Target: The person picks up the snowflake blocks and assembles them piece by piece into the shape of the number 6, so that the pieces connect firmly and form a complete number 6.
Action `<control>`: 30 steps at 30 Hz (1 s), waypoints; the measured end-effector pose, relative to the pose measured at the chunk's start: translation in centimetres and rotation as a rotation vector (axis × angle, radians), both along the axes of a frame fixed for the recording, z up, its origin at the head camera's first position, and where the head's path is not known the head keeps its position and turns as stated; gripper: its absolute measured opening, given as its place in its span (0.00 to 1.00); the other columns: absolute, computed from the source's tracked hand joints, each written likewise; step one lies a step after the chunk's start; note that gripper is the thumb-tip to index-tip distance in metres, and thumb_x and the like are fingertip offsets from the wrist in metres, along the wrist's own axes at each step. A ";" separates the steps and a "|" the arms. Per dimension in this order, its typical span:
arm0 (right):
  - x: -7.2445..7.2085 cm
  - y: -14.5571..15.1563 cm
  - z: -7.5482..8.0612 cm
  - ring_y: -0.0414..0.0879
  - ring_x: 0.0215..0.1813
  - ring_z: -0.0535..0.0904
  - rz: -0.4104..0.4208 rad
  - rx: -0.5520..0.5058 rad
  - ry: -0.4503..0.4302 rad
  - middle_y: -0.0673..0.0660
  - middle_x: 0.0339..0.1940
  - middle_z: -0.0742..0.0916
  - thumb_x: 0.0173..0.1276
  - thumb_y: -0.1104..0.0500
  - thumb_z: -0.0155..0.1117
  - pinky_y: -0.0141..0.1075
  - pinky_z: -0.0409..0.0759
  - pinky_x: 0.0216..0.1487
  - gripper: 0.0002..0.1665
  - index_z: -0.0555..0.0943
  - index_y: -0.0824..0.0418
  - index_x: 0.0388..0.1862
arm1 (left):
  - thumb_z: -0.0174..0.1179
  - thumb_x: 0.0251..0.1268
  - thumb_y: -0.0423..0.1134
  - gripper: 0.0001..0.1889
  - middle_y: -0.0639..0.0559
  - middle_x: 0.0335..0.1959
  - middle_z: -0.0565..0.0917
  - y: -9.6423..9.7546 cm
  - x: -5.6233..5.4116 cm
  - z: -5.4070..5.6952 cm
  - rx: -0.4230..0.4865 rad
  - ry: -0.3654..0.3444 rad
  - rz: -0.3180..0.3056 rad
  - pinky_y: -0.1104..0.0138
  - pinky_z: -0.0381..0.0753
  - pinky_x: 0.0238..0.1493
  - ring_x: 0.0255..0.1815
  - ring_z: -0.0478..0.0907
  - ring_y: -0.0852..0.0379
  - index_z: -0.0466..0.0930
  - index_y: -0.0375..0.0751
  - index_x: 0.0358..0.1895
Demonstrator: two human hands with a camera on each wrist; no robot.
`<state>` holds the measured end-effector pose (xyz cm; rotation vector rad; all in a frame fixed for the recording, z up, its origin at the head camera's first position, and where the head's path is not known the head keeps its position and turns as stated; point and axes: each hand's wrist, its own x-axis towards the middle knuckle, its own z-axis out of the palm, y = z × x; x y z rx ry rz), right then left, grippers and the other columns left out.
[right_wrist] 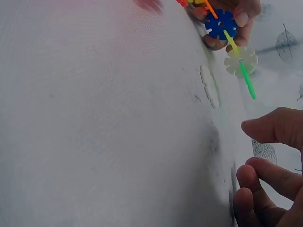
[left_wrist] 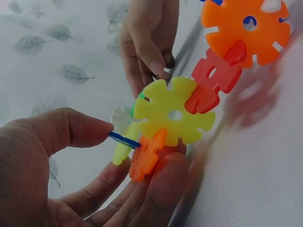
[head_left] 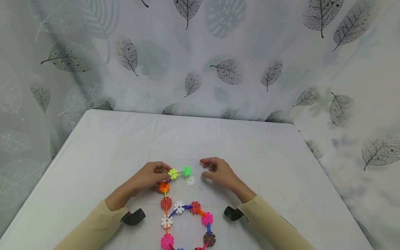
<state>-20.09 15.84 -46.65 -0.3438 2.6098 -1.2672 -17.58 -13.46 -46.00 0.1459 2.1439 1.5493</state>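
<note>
- Lay nearest the table's front edge: a ring of toy discs [head_left: 187,222], pink, brown, red and white, linked edge to edge on the white table [head_left: 93,146].
- Rose from the ring's left side: a short chain of discs, from a red disc [head_left: 166,202] up to an orange disc [head_left: 164,186] and on toward the left hand.
- Gripped that chain near its upper end: left hand [head_left: 149,177], thumb [left_wrist: 71,127] above and fingers curled beneath, pinching around a thin blue disc [left_wrist: 124,140] seen edge-on in the left wrist view.
- Sat just beyond the fingertips: a yellow disc [head_left: 173,173], joined to a green disc [head_left: 186,171] at the chain's free end, lifted slightly off the cloth.
- Lay flat on the table just under the green one: a loose white disc [head_left: 190,180], not touched by either hand.
- Hovered to the right of these: right hand [head_left: 218,173], fingers loosely curled, thumb and forefinger apart, holding nothing, near the green disc but apart from it.
- Hung behind the table: a pale curtain [head_left: 218,52] printed with grey leaves.
</note>
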 end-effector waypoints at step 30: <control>0.3 -0.7 1.1 0.44 0.37 0.75 0.145 0.237 0.020 0.46 0.34 0.83 0.56 0.56 0.82 0.37 0.77 0.40 0.15 0.86 0.51 0.40 | 0.65 0.67 0.38 0.16 0.50 0.41 0.86 0.4 -0.1 -0.1 -0.082 0.040 -0.001 0.69 0.67 0.18 0.19 0.66 0.56 0.84 0.37 0.55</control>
